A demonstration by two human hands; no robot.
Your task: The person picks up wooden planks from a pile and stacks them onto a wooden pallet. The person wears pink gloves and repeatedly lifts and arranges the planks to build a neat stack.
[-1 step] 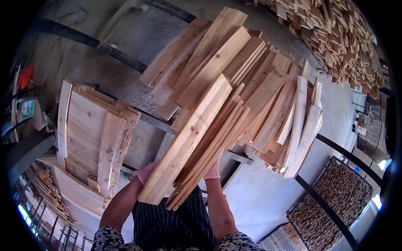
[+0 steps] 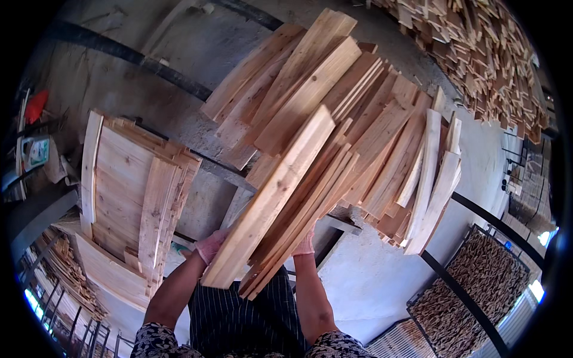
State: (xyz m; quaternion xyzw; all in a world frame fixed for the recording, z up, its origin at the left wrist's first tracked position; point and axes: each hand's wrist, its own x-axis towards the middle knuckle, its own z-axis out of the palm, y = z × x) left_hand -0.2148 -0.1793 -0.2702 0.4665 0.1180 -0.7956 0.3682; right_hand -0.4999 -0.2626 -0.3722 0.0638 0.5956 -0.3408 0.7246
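Several wooden boards (image 2: 277,188) are held between my hands, stretching away from my waist. Their far ends lie against a larger pile of boards (image 2: 382,137). My left hand (image 2: 211,245), in a pink glove, grips the left side of the bundle, with its fingers partly hidden under a wide pale board. On the other side, my gloved right hand (image 2: 305,243) is closed around the bundle's edge, its fingertips behind the wood. The near ends of the boards hang tilted in front of my striped apron (image 2: 250,322).
To the left stands a neat stack of boards (image 2: 122,179) with an upright strip at its side. Dark metal rails (image 2: 149,65) cross the floor. A great heap of wood pieces (image 2: 477,53) fills the far right; a rack of short pieces (image 2: 471,286) lies nearer.
The held boards and my left hand have shifted very slightly to the right. My grip looks the same.
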